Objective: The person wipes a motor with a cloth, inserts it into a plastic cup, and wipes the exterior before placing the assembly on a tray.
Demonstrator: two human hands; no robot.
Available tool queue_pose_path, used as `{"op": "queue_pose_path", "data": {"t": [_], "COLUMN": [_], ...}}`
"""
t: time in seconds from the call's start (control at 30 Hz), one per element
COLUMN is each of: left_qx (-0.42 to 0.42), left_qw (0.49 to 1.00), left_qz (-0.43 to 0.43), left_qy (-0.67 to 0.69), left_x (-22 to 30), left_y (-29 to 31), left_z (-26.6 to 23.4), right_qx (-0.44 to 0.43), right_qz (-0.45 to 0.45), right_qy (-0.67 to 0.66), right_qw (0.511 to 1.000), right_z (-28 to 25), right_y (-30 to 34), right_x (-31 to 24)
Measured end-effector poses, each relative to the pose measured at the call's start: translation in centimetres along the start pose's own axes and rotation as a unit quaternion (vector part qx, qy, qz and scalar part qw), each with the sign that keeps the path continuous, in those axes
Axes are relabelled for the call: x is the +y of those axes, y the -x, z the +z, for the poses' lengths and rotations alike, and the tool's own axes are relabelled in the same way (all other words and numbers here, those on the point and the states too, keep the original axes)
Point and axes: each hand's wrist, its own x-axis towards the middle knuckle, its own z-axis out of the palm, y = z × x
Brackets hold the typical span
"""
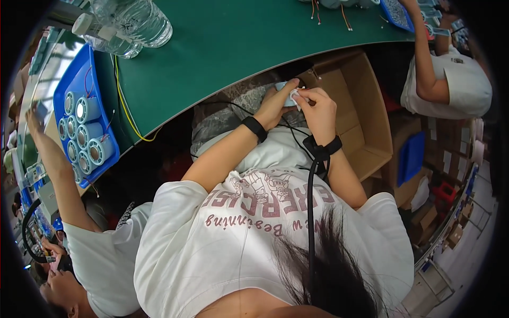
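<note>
Over my lap, my left hand [272, 107] is closed round a light-blue part [288, 102]; its fingers and the other hand hide most of the shape. Pressed up against that part, my right hand [320, 109] pinches a small crumpled white piece [295, 97], which looks like cloth or tissue. Both hands are close together, just off the table's near edge. Each wrist carries a black band, and a black cable runs down from the right one.
A green table [222, 50] curves across the front. On its left, a blue tray [87, 53] holds several light-blue cylinders with wires; clear plastic bottles [151, 26] stand behind. An open cardboard box [371, 122] sits right of my lap. Co-workers' arms reach in on both sides.
</note>
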Motion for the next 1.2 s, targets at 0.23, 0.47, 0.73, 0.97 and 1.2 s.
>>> {"op": "queue_pose_path", "data": {"t": [0.23, 0.47, 0.73, 0.97, 1.2], "left_qx": [0.004, -0.004, 0.008, -0.055, -0.069], "left_qw": [0.999, 0.995, 0.991, 0.985, 0.985], "left_qz": [-0.001, 0.031, 0.031, 0.06, 0.012], "left_qy": [0.033, 0.091, 0.128, 0.154, 0.156], "left_x": [0.5, 1.2, 0.9, 0.8, 0.7], "left_y": [0.2, 1.2, 0.1, -0.4, -0.9], "left_z": [-1.3, -2.3, -3.5, -4.2, -3.8], "right_qx": [-0.001, -0.145, -0.115, -0.139, -0.128], "right_qz": [0.122, 0.263, 0.267, 0.278, 0.312], "right_qy": [-0.145, -0.337, -0.318, -0.314, -0.397], "right_qw": [0.982, 0.892, 0.902, 0.897, 0.853], "right_z": [2.8, 4.0, 5.7, 4.3, 4.0], "right_y": [0.3, 0.6, -2.2, -1.9, -0.6], "right_x": [2.0, -2.0, -4.1, -3.1, -2.6]}}
